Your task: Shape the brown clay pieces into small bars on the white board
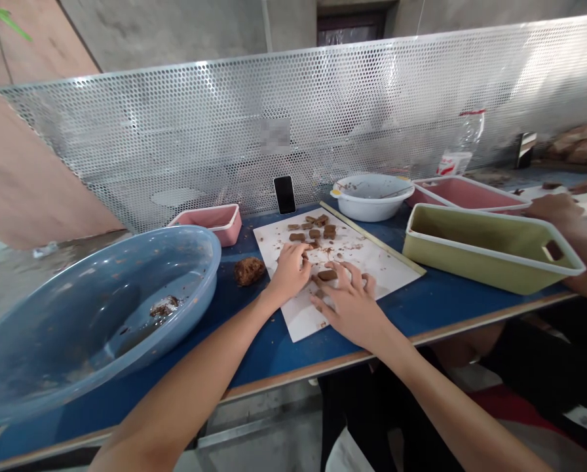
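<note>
Status: partly through, I'd judge. Done: a cluster of small brown blocks (314, 233) sits at the far end of the white board (302, 322), on the blue worktop (411, 313). In hand: one brown piece (327, 275) lies on the near half of the board, at the right hand's fingertips. Right hand (350, 300) is spread wide, palm down, not clenched. Left hand (291, 269) has bent fingers over the board's left side (can't tell if it's gripping anything; fingertips are too hidden). Left over: a rough brown lump (249, 271) just beside the board, unshaped by the look of it, plus brown residue (166, 306) in the blue basin (84, 298). Loose crumbs around the blocks.
</note>
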Motion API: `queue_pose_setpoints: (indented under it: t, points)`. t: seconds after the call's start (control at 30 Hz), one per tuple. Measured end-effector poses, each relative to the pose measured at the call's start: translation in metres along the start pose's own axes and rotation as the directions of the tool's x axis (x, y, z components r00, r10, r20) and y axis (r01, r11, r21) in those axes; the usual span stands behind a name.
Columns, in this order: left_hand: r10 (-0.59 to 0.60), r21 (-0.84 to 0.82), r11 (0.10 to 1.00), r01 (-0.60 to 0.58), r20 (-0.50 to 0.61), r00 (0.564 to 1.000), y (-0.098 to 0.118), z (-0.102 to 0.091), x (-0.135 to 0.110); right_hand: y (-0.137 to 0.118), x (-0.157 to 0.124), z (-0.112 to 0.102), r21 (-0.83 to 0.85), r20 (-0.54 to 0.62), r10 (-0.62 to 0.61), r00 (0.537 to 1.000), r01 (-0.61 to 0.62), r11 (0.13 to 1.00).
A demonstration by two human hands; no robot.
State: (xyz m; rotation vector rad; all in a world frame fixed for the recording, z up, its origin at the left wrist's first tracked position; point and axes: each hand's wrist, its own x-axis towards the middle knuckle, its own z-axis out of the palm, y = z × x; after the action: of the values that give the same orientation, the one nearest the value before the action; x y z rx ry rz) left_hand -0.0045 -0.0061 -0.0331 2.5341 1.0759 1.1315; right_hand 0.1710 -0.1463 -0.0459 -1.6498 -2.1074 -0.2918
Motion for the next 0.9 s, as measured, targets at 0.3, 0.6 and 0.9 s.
queue_pose_setpoints:
  t: [0.3,0.6,0.9]
  points:
    - [-0.004,-0.007,1.000,0.004,0.002,1.000,0.0011,-0.0008,0.0002,-0.0010,-0.0001,-0.0041,-0.008,0.037,-0.030,0.999,0.030,1.000]
    - [-0.004,-0.010,1.000,0.004,-0.003,1.000,-0.0009,0.0003,0.0010,-0.0078,0.0036,-0.0093,0.025,0.161,0.009,0.987,-0.013,1.000]
    - [-0.011,0.010,1.000,0.011,-0.003,1.000,-0.0012,-0.0003,0.0011,-0.0071,0.0039,-0.0019,0.021,0.071,0.008,0.997,-0.010,1.000]
